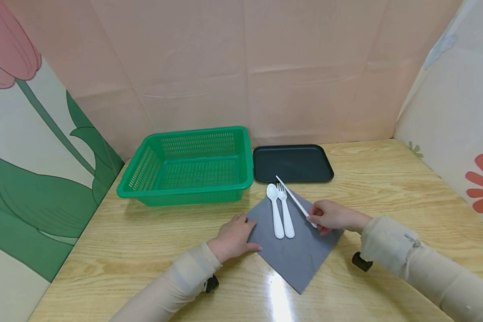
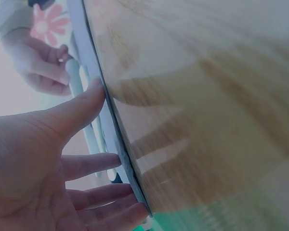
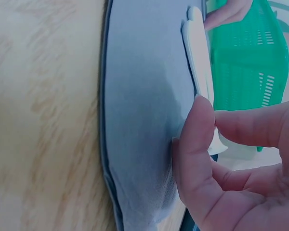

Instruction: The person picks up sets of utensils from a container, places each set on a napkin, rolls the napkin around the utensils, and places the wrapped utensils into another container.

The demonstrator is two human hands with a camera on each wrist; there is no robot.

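A grey folded napkin (image 1: 302, 264) lies on the table with one corner toward the person. Side by side on it rest a white spoon (image 1: 275, 210) and a white fork (image 1: 285, 212), handles nearer the person. My right hand (image 1: 328, 214) pinches a slim white knife (image 1: 295, 200) near its handle end, slanted to the right of the fork. In the right wrist view the fingers mostly hide the knife. My left hand (image 1: 234, 237) lies at the napkin's left edge, thumb and fingers extended; its fingertips (image 2: 98, 85) are right at that edge in the left wrist view.
A green plastic basket (image 1: 185, 192) with slotted walls stands at the back left. Beside it, behind the napkin, lies a black rectangular tray (image 1: 294, 163). The wooden table (image 1: 386, 179) meets a pink covering at the back and printed panels at both sides.
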